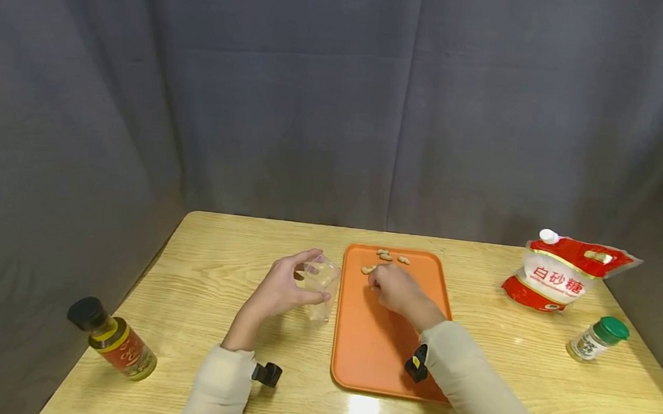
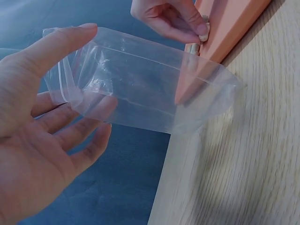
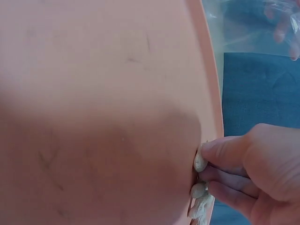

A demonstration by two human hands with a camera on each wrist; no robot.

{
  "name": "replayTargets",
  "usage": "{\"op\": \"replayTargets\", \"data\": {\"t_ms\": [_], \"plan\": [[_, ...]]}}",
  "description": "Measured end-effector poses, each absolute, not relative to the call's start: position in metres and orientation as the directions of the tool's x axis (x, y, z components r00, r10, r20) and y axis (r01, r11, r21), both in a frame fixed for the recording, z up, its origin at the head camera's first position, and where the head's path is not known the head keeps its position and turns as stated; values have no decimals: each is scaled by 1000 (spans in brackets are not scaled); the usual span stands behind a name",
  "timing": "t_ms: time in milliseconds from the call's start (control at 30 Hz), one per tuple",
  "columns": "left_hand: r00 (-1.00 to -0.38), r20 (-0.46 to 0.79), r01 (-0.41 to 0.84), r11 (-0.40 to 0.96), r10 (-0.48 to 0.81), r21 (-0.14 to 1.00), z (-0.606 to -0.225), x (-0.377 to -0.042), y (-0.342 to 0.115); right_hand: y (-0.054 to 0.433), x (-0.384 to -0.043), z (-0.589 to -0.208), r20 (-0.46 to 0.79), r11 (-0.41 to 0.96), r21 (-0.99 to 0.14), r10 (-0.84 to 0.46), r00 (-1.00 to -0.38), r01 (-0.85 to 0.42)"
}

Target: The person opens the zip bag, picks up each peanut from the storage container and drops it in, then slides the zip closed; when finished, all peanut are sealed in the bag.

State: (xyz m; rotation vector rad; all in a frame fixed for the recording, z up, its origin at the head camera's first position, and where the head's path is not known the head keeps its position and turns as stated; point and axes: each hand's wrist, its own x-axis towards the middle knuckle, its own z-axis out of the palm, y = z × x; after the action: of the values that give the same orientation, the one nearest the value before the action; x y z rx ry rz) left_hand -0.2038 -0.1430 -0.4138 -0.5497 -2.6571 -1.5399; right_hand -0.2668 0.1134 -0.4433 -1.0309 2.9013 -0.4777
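Observation:
My left hand (image 1: 289, 287) holds a clear plastic bag (image 2: 140, 84) near its top, thumb on one side and fingers on the other. The bag stands on the table just left of an orange tray (image 1: 367, 361). Over the tray's far half, my right hand (image 1: 397, 290) pinches a peanut in its shell (image 3: 200, 160) between thumb and fingers. Right beside those fingertips lie more peanuts (image 3: 199, 201). Several peanuts (image 1: 385, 256) are spread near the far end of the tray.
At the left of the wooden table (image 1: 238, 245) stands a dark-capped bottle (image 1: 123, 349) with a red label. On the right are a red and white sugar pouch (image 1: 557, 278) and a small green-lidded jar (image 1: 594, 340). Grey curtains (image 1: 291, 116) hang behind the table.

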Motion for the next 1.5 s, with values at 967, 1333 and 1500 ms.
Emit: {"op": "replayTargets", "data": {"t_ms": [967,1333,1500], "plan": [[-932,204,325,439,301,838,-418,-206,-136,81,-247,-340,268,638,-201,-694,-668,-743],[-925,215,337,420,312,842,-418,-206,-136,49,-233,-336,299,510,-207,-779,-551,-835],[-924,223,347,432,312,832,-417,-206,-137,45,-233,-340,312,508,-227,-770,-556,-831]]}}
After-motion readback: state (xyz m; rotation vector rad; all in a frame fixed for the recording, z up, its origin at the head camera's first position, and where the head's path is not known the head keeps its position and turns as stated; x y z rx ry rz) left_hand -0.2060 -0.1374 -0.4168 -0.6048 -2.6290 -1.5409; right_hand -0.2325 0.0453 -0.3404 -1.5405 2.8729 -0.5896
